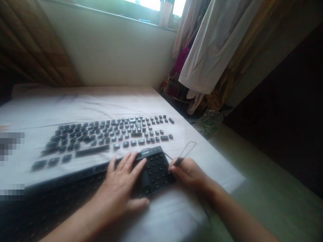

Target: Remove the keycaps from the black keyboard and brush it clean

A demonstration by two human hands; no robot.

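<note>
A black keyboard base [155,168] lies across the near side of the white-covered surface, its visible key positions bare of caps. My left hand [121,185] rests on it with fingers spread, near the number pad. Beside the keyboard's right end, my right hand [190,173] is closed on a wire keycap puller [188,148], whose thin wire loop points up and away. Behind the base, loose black keycaps [141,142] are laid out in rows, with a long spacebar cap [93,151] at the front. Part of the base is hidden under my left hand.
The white sheet [202,151] ends in an edge on the right, with a greenish floor [267,181] below. Clothes [207,57] hang at the back right above a clear plastic bag [209,122]. A curtain [50,43] hangs at the left, and a window [141,8] is behind.
</note>
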